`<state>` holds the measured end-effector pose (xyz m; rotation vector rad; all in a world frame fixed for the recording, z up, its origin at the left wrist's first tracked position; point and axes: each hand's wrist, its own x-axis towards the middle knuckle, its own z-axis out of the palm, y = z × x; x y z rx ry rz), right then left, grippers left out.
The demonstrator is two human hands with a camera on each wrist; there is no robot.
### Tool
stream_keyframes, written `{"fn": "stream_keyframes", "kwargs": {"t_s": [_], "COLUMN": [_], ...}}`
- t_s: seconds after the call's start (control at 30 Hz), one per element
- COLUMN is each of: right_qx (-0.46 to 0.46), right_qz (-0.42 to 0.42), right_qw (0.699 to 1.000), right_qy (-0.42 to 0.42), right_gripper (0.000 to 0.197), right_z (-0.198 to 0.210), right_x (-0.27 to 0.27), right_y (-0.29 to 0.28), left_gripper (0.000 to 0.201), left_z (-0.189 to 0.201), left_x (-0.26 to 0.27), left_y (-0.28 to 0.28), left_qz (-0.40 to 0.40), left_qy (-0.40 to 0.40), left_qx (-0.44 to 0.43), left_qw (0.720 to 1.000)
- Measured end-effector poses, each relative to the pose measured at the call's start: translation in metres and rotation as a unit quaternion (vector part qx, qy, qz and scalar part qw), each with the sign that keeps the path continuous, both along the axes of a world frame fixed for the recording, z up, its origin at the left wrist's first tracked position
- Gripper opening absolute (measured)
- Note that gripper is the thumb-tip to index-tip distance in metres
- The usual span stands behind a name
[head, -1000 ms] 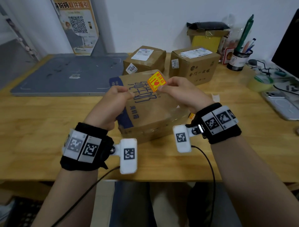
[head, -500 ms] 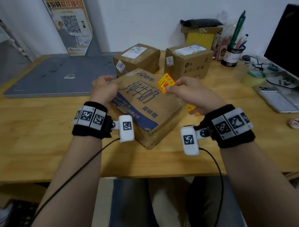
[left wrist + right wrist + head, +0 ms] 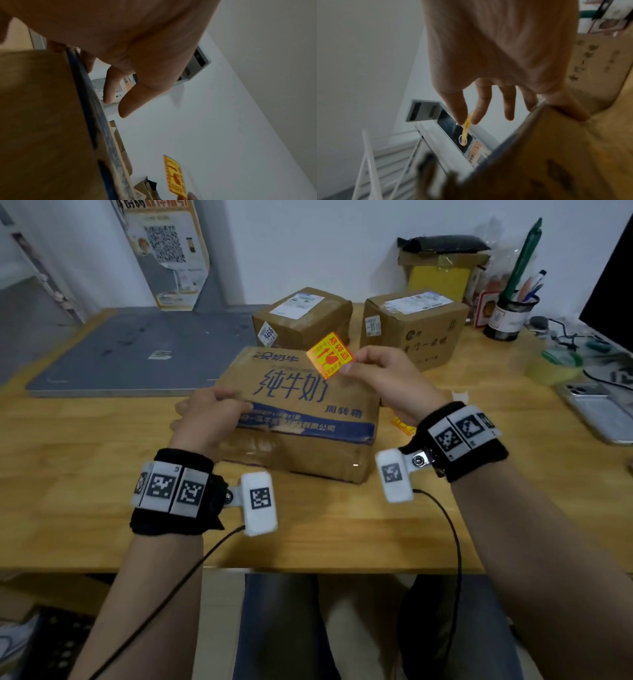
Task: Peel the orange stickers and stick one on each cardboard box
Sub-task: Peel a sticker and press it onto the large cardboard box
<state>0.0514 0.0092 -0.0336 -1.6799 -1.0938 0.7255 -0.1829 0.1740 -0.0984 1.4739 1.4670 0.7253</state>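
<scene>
A large flat cardboard box (image 3: 298,419) with blue print lies at the table's middle. My left hand (image 3: 219,409) grips its near left corner, thumb on top; in the left wrist view the box (image 3: 42,121) fills the left side. My right hand (image 3: 349,368) pinches a peeled orange sticker (image 3: 329,356) by its corner, in the air over the box's far right part. The sticker (image 3: 466,128) hangs edge-on between thumb and forefinger. Two smaller boxes (image 3: 301,316) (image 3: 414,326) stand behind. More orange stickers (image 3: 402,424) lie on the table under my right wrist.
A grey board (image 3: 137,354) covers the table's far left. At the right are a pen cup (image 3: 510,316), a tape roll (image 3: 555,364), a phone (image 3: 603,409) and a monitor edge (image 3: 613,285). A yellow-fronted box (image 3: 438,275) stands against the wall.
My left hand left the sticker and took hold of the big box's left corner. The box has turned square to the table's front edge. The right hand kept the sticker raised.
</scene>
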Motion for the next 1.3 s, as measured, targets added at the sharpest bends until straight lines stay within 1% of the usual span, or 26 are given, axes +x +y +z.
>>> {"fn": "stream_keyframes", "kwargs": {"t_s": [0.07, 0.1, 0.2, 0.27, 0.33, 0.4, 0.43, 0.47, 0.53, 0.67, 0.77, 0.9, 1.03, 1.1, 1.3], "right_qx": [0.007, 0.012, -0.007, -0.033, -0.054, -0.072, -0.080, -0.089, -0.101, -0.141, -0.166, -0.181, -0.182, -0.183, -0.196], "right_qz": [0.005, 0.008, 0.037, 0.053, 0.053, 0.043, 0.040, 0.038, 0.030, 0.031, 0.045, 0.050, 0.055, 0.057, 0.055], "right_qw": [1.000, 0.999, 0.996, 0.992, 0.987, 0.980, 0.978, 0.975, 0.970, 0.955, 0.947, 0.941, 0.943, 0.941, 0.935], "right_qy": [-0.026, -0.038, -0.079, -0.111, -0.144, -0.178, -0.189, -0.198, -0.219, -0.261, -0.272, -0.281, -0.275, -0.279, -0.291], "right_gripper": [0.018, 0.020, 0.028, 0.032, 0.029, 0.032, 0.034, 0.032, 0.021, 0.026, 0.023, 0.017, 0.025, 0.029, 0.028], "right_z": [0.005, 0.007, 0.016, 0.017, 0.014, 0.009, 0.005, 0.002, 0.004, 0.002, 0.002, 0.002, -0.001, -0.001, 0.000], "right_x": [0.008, 0.010, 0.013, 0.013, 0.016, 0.021, 0.026, 0.029, 0.029, 0.030, 0.030, 0.027, 0.028, 0.029, 0.028], "right_y": [-0.002, -0.003, -0.010, -0.013, -0.014, -0.013, -0.012, -0.010, -0.011, -0.008, -0.006, -0.005, -0.002, 0.001, 0.001], "left_gripper": [0.046, 0.041, 0.026, 0.014, 0.012, 0.009, 0.007, 0.006, 0.008, 0.014, 0.012, 0.014, 0.013, 0.011, 0.006], "left_z": [0.030, 0.041, 0.069, 0.075, 0.077, 0.075, 0.071, 0.068, 0.063, 0.061, 0.061, 0.060, 0.063, 0.064, 0.064], "left_x": [0.008, 0.012, 0.029, 0.044, 0.061, 0.074, 0.079, 0.082, 0.088, 0.092, 0.091, 0.091, 0.088, 0.086, 0.088], "left_y": [-0.035, -0.045, -0.064, -0.072, -0.079, -0.083, -0.084, -0.084, -0.083, -0.081, -0.080, -0.080, -0.080, -0.079, -0.081], "left_qz": [-0.004, -0.006, -0.055, -0.116, -0.171, -0.219, -0.233, -0.242, -0.247, -0.233, -0.230, -0.223, -0.222, -0.218, -0.219], "left_qy": [0.025, 0.027, -0.012, -0.029, -0.035, -0.031, -0.026, -0.022, -0.024, -0.013, 0.017, 0.029, 0.021, 0.035, 0.050], "left_qx": [0.039, 0.064, 0.118, 0.133, 0.130, 0.123, 0.113, 0.100, 0.087, 0.088, 0.095, 0.109, 0.098, 0.094, 0.076], "left_qw": [0.999, 0.998, 0.991, 0.984, 0.976, 0.967, 0.965, 0.965, 0.965, 0.968, 0.969, 0.968, 0.970, 0.971, 0.971]}}
